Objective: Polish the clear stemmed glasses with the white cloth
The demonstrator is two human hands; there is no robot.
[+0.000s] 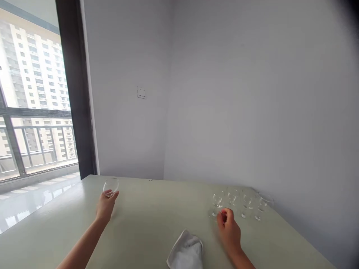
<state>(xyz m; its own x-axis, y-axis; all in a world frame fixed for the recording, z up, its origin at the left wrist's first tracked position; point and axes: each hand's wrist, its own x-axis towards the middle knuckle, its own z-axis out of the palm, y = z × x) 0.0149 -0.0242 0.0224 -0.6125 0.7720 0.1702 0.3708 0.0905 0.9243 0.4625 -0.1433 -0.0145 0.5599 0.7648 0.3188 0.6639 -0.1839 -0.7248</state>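
Over the left part of the table [134,224], my left hand [106,205] is closed around the lower part of a clear stemmed glass [111,185], which is upright with its bowl above my fingers. My right hand [230,229] is at the right, with thumb and fingers curled together. Just beyond its fingertips stands a small clear stemmed glass [217,201]; whether they touch it I cannot tell. Anything inside the curled fingers does not show. A crumpled white cloth [186,252] lies between my hands near the bottom edge of the view.
More clear stemmed glasses [248,202] stand close together at the right, beyond my right hand. Behind them is a larger round glass rim [266,198]. Grey walls [218,112] meet beyond the table, and a large window [36,112] is at the left.
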